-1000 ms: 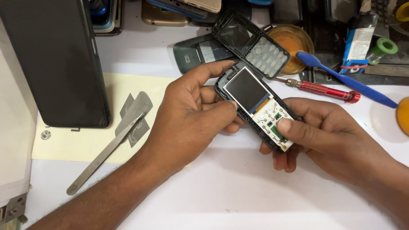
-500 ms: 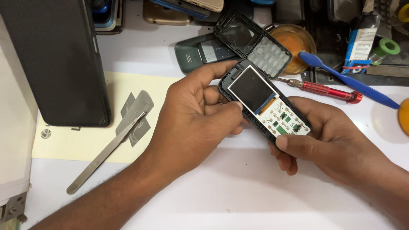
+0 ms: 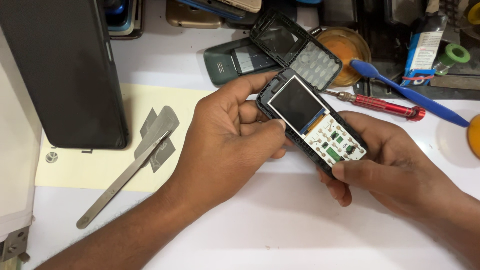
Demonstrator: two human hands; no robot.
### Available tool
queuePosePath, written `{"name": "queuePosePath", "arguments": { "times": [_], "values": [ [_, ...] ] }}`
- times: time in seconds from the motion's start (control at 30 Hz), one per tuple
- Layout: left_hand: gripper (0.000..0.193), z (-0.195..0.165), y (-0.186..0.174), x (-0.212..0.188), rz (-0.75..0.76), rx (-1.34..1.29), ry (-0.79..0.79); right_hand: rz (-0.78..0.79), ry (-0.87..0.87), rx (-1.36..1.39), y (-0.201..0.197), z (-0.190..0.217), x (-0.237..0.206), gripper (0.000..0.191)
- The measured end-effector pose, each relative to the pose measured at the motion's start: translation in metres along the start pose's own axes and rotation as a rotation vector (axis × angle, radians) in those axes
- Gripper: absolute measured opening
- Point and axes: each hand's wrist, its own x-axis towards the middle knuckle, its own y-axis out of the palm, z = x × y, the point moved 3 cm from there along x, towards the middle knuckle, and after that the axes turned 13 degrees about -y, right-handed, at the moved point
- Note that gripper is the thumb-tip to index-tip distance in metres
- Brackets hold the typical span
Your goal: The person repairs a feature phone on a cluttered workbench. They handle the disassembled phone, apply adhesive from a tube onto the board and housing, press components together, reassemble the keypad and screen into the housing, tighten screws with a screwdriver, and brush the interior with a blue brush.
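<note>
White workbench [image 3: 260, 240] is carrying a red screwdriver [image 3: 380, 103]; left hand [image 3: 225, 145] and right hand [image 3: 395, 165] are gripping the opened phone [image 3: 310, 122] above it; edge-only finger pressure is probably sparing the bare circuit board.

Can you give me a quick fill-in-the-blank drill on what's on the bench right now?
1. Both hands, left hand and right hand, hold the opened ____ with its front cover off.
2. The red screwdriver lies beside a ____ toothbrush.
3. The metal tweezers rest on a pale ____ sheet.

Missing words: phone; blue; yellow
</note>
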Motion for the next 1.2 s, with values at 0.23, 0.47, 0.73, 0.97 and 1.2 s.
{"name": "queuePosePath", "arguments": {
  "times": [0.23,0.47,0.73,0.97,1.2],
  "values": [
    [0.054,-0.0015,0.0027,-0.0036,0.017,-0.022,0.015,-0.047,0.017,-0.033,-0.0015,-0.0038,-0.0003,0.043],
    [0.055,-0.0012,0.0041,-0.0049,0.027,-0.015,0.027,-0.098,0.098,-0.115,0.0028,0.0017,0.0000,0.038],
    [0.054,-0.0004,0.0050,-0.0036,0.034,-0.044,0.026,-0.075,0.058,-0.107,0.0049,0.0035,-0.0012,0.038],
    [0.054,0.0020,0.0037,-0.0030,0.017,-0.034,0.000,-0.137,0.168,-0.211,0.0007,-0.0015,-0.0018,0.042],
    [0.052,0.0031,0.0012,0.0001,0.029,-0.052,0.005,-0.028,-0.037,0.218,0.0034,0.0036,0.0025,0.038]
  ]
}}
